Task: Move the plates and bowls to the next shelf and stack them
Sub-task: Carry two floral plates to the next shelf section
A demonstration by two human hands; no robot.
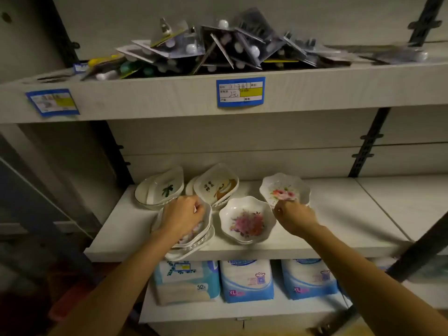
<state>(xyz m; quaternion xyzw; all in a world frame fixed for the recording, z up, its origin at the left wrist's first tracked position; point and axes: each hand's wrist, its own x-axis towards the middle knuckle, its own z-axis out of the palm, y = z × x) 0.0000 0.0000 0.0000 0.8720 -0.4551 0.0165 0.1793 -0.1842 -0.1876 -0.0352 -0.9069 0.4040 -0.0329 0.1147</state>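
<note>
Head view is showing a pale wooden middle shelf (339,221) carrying all the crockery on its left half, with the neighbouring bare shelf board (402,202) lying just to the right past a seam. Overhead, an upper shelf (145,100) is holding a heap of blister-carded goods (218,49), and below, blue-and-white soft packs (247,280) are standing in a row; neither is getting in the way. A dark slanting metal bar (424,243) is crossing the right front and is looking like the one thing to steer around. A stack of white scalloped bowls (194,241) is overhanging the shelf's front edge, so it is probably tippy. Behind it, white oval dishes with a green leaf print (162,190) and white oval dishes with a brown print (218,186) are leaning in loose piles. A single white scalloped bowl with a pink flower print (247,223) is sitting at centre, and a white scalloped bowl with pink roses (283,187) is tilting at the right. They are likely light, stiff, glossy and chippable, so taking each by the rim seems best. The left grip (184,214) is curling over the overhanging stack's rim; the right grip (294,214) is pinching the rose bowl's near rim.
</note>
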